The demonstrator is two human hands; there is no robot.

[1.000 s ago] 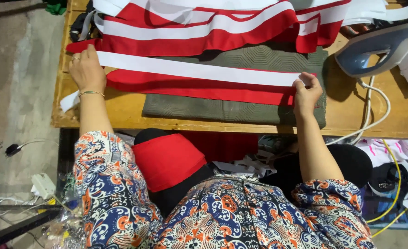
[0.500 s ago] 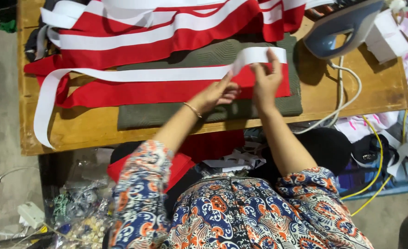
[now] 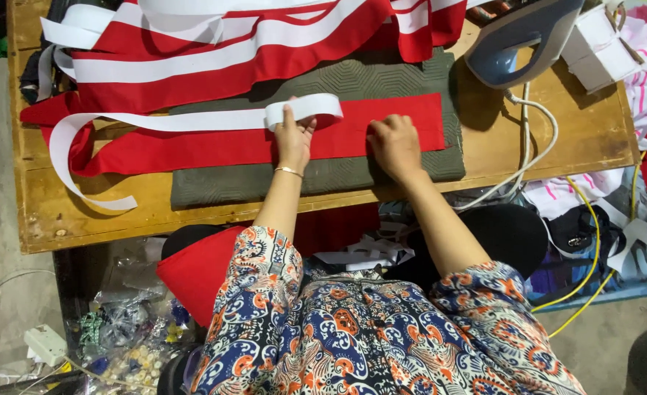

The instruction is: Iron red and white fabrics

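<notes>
Currently the white strip (image 3: 192,119), folded over at frame centre, is pinched by the left hand (image 3: 294,139); the red strip (image 3: 265,143) is pressed flat under the open right hand (image 3: 395,145); edges should be kept aligned.

Sewing workshop, wooden worktable (image 3: 89,212), steam iron (image 3: 517,40), fabric strips (image 3: 213,66), floor scraps (image 3: 129,344)

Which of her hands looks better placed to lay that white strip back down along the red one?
The left hand, probably. It already pinches the folded-over end of the white strip above the red strip. The right hand lies flat on the red strip, apart from the white one.
</notes>
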